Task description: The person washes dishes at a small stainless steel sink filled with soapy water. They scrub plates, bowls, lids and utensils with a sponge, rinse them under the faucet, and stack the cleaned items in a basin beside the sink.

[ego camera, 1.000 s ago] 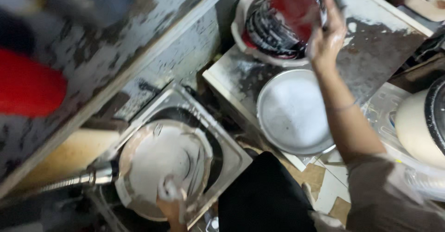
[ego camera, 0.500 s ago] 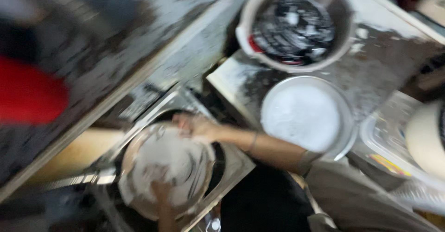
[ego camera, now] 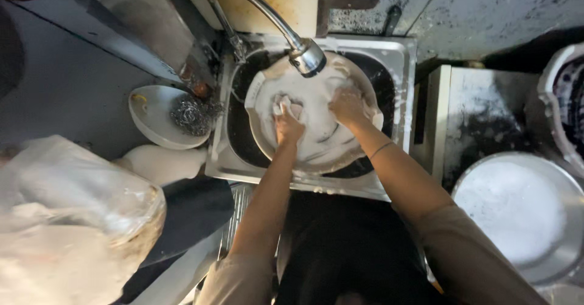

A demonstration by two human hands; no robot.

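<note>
A large round pan [ego camera: 316, 140], coated in white suds, lies in the steel sink [ego camera: 401, 92] under the curved tap [ego camera: 307, 55]. My left hand [ego camera: 287, 122] presses a soapy white sponge [ego camera: 281, 105] against the inside of the pan. My right hand [ego camera: 348, 105] rests flat on the pan's inner surface just right of it, fingers spread and covered in foam. Whether water runs from the tap cannot be told.
A white bowl [ego camera: 152, 119] holding a steel wool scrubber [ego camera: 190, 113] sits left of the sink. A basin of foamy water [ego camera: 517, 210] stands at the right, with a white bucket [ego camera: 563, 104] behind it. A plastic bag [ego camera: 67, 220] bulges at lower left.
My right hand came down from the bucket at the right and now rests in the pan. The view has swung round over the sink.
</note>
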